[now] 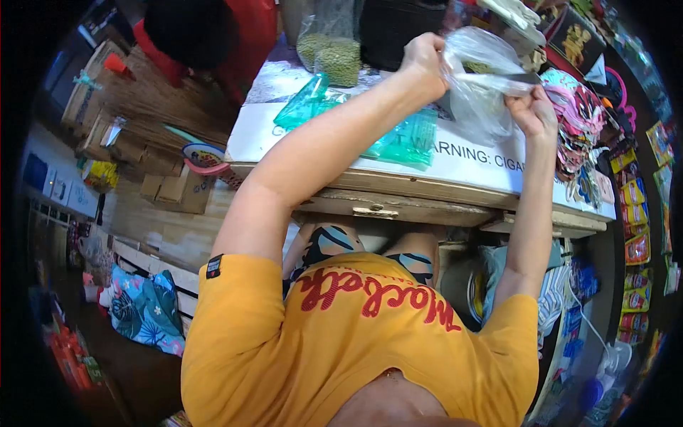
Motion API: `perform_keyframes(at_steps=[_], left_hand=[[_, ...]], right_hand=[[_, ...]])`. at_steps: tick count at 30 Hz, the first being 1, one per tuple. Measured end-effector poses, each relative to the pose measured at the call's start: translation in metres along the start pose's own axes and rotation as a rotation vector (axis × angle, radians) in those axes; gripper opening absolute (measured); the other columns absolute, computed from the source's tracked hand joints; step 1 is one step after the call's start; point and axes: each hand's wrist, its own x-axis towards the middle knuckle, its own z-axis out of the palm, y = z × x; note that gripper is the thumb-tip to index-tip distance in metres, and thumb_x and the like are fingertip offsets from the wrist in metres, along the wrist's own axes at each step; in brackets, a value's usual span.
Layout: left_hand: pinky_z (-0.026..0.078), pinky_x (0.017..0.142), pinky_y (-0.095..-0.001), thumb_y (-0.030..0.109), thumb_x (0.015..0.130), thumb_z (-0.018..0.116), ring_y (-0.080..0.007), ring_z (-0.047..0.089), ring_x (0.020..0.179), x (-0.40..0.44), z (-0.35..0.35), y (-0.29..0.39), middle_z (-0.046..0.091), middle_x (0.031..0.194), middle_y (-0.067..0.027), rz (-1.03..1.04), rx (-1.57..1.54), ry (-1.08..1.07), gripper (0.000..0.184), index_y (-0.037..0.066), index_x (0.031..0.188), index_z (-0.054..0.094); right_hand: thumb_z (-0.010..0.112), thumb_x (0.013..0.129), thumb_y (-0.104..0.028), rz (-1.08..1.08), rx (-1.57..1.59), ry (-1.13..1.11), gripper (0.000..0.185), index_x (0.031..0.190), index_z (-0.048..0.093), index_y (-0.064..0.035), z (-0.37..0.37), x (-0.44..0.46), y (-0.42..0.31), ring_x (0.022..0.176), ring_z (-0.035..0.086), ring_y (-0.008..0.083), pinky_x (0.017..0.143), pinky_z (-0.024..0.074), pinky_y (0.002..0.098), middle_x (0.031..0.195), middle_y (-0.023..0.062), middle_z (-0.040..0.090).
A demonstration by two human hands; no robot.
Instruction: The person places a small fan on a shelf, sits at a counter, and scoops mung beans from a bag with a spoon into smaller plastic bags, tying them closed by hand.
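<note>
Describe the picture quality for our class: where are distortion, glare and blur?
Head view: dark, rounded corners suggest wide-lens distortion; head view: pale highlights glint on the clear bag; head view: red items at lower left look smeared, while lettering on the yellow shirt looks sharper.

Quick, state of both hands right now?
Left hand: closed, holding the clear plastic bag.
Right hand: closed on the same bag's edge; anything else held can't be told.

Clear plastic bag (pixel 486 114) | wrinkled | held up, stretched sideways | over white tabletop (pixel 250 134)
</note>
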Motion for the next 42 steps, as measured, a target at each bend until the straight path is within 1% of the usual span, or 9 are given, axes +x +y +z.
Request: perform_keyframes(at_steps=[5, 10, 11, 21, 25, 29, 33, 37, 42], left_hand=[[0.049, 0.08, -0.0363, 0.002, 0.072, 0.065, -0.0215, 0.061, 0.089, -0.043, 0.023, -0.005, 0.063, 0.095, -0.0163, 0.26, 0.995, 0.011, 0.04, -0.003, 0.111, 0.058], [0.05, 0.08, -0.0382, 0.01, 0.079, 0.062, -0.0236, 0.064, 0.085, -0.012, 0.023, -0.008, 0.066, 0.093, -0.0147, -0.058, 0.824, -0.022, 0.027, -0.005, 0.101, 0.062], [0.05, 0.081, -0.039, 0.012, 0.08, 0.06, -0.024, 0.064, 0.086, -0.013, 0.027, -0.006, 0.066, 0.095, -0.0147, -0.093, 0.719, -0.014, 0.026, -0.004, 0.1, 0.062], [0.047, 0.089, -0.0499, 0.017, 0.094, 0.042, -0.0291, 0.062, 0.098, -0.004, 0.024, 0.001, 0.064, 0.103, -0.016, -0.113, -0.051, 0.132, 0.026, -0.001, 0.104, 0.058], [0.046, 0.088, -0.0493, 0.016, 0.089, 0.053, -0.0331, 0.06, 0.097, -0.012, 0.025, -0.008, 0.059, 0.106, -0.0205, 0.044, 0.312, 0.252, 0.028, 0.001, 0.112, 0.056], [0.045, 0.09, -0.0425, 0.025, 0.074, 0.066, -0.0388, 0.055, 0.101, -0.044, 0.029, -0.011, 0.045, 0.119, -0.0261, 0.872, 1.365, 0.219, 0.043, 0.004, 0.111, 0.06], [0.047, 0.087, -0.0399, 0.026, 0.076, 0.06, -0.0385, 0.059, 0.093, -0.045, 0.03, -0.001, 0.06, 0.1, -0.0299, 0.568, 1.656, -0.025, 0.039, 0.002, 0.106, 0.066], [0.048, 0.055, -0.0326, 0.006, 0.075, 0.054, -0.0226, 0.06, 0.061, -0.014, 0.025, -0.015, 0.065, 0.085, -0.0202, 0.207, 1.238, -0.073, 0.038, -0.008, 0.109, 0.061], [0.044, 0.049, -0.0303, 0.002, 0.075, 0.055, -0.0172, 0.057, 0.058, -0.019, 0.048, -0.022, 0.063, 0.08, -0.0149, 0.183, 0.768, -0.051, 0.041, -0.009, 0.114, 0.057]], right_hand=[[0.038, 0.099, -0.018, 0.1, 0.008, -0.197, 0.023, 0.107, 0.055, -0.0044, -0.013, 0.013, -0.012, 0.101, 0.061, 0.0277, 0.089, 0.0497, 0.0464, 0.107, 0.0131, 0.063], [0.052, 0.095, -0.023, 0.436, 0.042, -0.57, 0.022, 0.104, 0.058, -0.0039, -0.04, 0.038, -0.02, 0.097, 0.063, 0.0264, 0.087, 0.0518, 0.0421, 0.103, 0.0126, 0.065], [0.058, 0.091, -0.025, 0.275, -0.105, -0.309, 0.027, 0.105, 0.059, -0.0024, -0.029, 0.022, -0.014, 0.094, 0.064, 0.0271, 0.084, 0.0527, 0.0436, 0.099, 0.0119, 0.066], [0.069, 0.08, -0.009, -0.174, -0.73, -0.343, 0.03, 0.108, 0.057, -0.0062, 0.006, -0.029, -0.009, 0.08, 0.061, 0.013, 0.071, 0.0506, 0.0281, 0.095, 0.0053, 0.064], [0.065, 0.08, -0.005, -0.322, -1.049, -0.324, 0.022, 0.102, 0.059, -0.0026, 0.006, -0.005, 0.004, 0.076, 0.058, 0.0094, 0.067, 0.0445, 0.0222, 0.09, 0.0036, 0.064], [0.062, 0.084, -0.007, -0.251, -0.918, -0.307, 0.017, 0.1, 0.061, -0.0003, 0.0, 0.026, -0.005, 0.075, 0.058, 0.0092, 0.068, 0.0444, 0.022, 0.089, 0.0044, 0.065], [0.058, 0.086, -0.006, -0.27, -1.021, -0.315, 0.02, 0.105, 0.06, 0.0009, -0.001, 0.03, 0.0, 0.074, 0.059, 0.0098, 0.068, 0.0451, 0.0227, 0.091, 0.0053, 0.065], [0.058, 0.086, -0.004, -0.2, -0.935, -0.335, 0.025, 0.109, 0.056, 0.0028, -0.003, 0.038, -0.015, 0.073, 0.063, 0.013, 0.066, 0.0502, 0.0255, 0.094, 0.0077, 0.066], [0.058, 0.085, -0.003, -0.163, -0.801, -0.372, 0.027, 0.112, 0.054, 0.0012, 0.001, 0.046, -0.031, 0.075, 0.064, 0.0158, 0.066, 0.0525, 0.0277, 0.097, 0.009, 0.065]])
